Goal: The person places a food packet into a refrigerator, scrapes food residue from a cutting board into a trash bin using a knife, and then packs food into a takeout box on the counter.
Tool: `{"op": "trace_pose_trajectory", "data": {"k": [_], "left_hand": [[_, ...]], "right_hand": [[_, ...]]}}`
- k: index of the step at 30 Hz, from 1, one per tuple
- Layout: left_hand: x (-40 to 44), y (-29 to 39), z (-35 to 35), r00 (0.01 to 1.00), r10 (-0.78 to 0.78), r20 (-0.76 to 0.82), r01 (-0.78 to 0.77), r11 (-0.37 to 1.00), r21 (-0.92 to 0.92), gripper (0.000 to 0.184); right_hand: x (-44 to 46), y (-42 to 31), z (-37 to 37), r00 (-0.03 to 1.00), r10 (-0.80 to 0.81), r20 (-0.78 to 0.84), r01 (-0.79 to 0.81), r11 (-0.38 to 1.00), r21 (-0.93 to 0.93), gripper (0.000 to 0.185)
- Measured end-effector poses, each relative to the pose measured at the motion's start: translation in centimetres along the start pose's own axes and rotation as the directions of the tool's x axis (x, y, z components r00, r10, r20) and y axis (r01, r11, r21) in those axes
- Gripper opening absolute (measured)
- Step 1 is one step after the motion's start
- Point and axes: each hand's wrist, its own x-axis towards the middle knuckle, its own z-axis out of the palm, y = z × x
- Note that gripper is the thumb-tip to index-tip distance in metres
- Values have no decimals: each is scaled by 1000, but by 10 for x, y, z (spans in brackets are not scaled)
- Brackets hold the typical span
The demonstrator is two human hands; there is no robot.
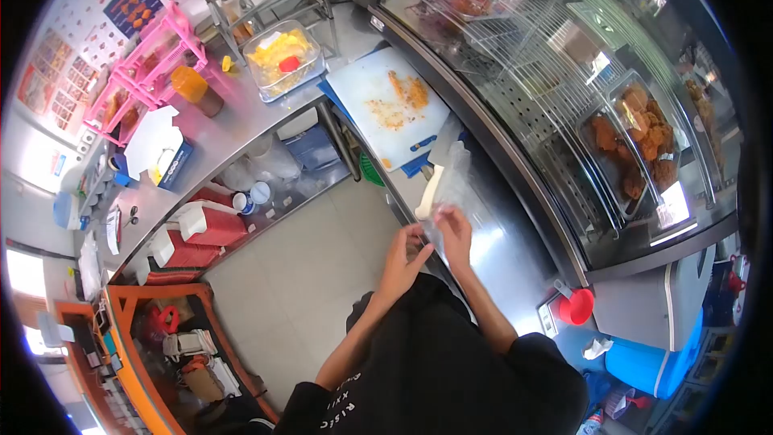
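My left hand point(405, 258) and my right hand point(455, 235) are close together at the counter's edge, fingers pinched on a clear plastic bag point(457, 173). Its film runs between my fingertips and spreads up the steel counter. Just beyond my fingers lies a cream-coloured curved handle point(431, 192), partly against the bag; what it belongs to is hidden. Farther up is a white cutting board point(386, 141) with orange-brown crumbs point(409, 93) scattered over it. A blue-marked item point(423, 143) rests at its near corner.
A glass display case point(555, 105) with fried pieces point(640, 137) borders my right. Beyond the board stand a plastic tub of yellow food point(283, 56), an orange-capped bottle point(197, 90) and a pink rack point(145, 68). A red cup point(576, 306) sits at lower right; an orange cart point(121, 306) at left.
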Motion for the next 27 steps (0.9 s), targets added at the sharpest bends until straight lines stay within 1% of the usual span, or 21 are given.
{"op": "trace_pose_trajectory", "data": {"k": [1,2,3,4,6,7,9,10,13,14,17,20,22,23,24,26,27], "left_hand": [[6,9,6,997,76,-34,-76,997,-5,34],[9,13,10,991,118,-66,-114,991,69,33],[11,16,15,982,164,-95,-149,978,143,32],[12,18,19,970,212,-121,-183,959,218,30],[9,23,20,968,239,-81,-218,955,202,26],[7,26,20,966,252,-62,-236,952,195,25],[-1,38,24,953,294,69,-302,911,281,21],[-5,44,27,941,311,133,-338,886,319,20],[-13,56,41,917,356,181,-395,873,285,17],[-13,57,43,901,382,207,-429,857,284,17],[-17,65,46,906,326,269,-392,885,249,18],[-22,63,54,868,363,337,-436,883,172,20],[-28,67,61,798,417,435,-500,862,90,20],[-31,69,64,755,447,480,-529,847,44,21],[-31,68,65,728,448,518,-549,834,50,20],[-27,67,62,788,345,510,-430,901,54,21],[-24,68,58,812,291,506,-368,928,55,22]], "right_hand": [[-12,-2,5,994,111,6,-111,982,151,9],[-24,-8,9,976,216,29,-215,930,297,10],[-30,-12,9,947,313,68,-310,846,433,12],[-31,-12,5,941,328,83,-319,782,536,14],[-31,-12,1,929,350,120,-326,617,716,19],[-28,-14,-2,912,381,154,-372,608,702,22],[-17,-21,-13,869,442,220,-465,582,667,28],[-12,-19,-23,843,443,307,-537,739,407,44],[3,-34,-31,811,343,473,-564,672,480,61],[9,-42,-33,788,323,525,-599,601,529,78],[20,-66,-26,824,69,562,-526,459,716,84],[21,-64,-25,785,-65,616,-528,449,721,84],[23,-63,-19,827,-42,561,-506,380,774,80],[27,-63,-19,855,33,517,-482,417,770,77],[30,-62,-19,876,107,469,-463,456,760,74],[43,-57,-25,902,333,276,-432,649,626,64],[47,-48,-25,921,354,164,-390,845,365,62]]}}
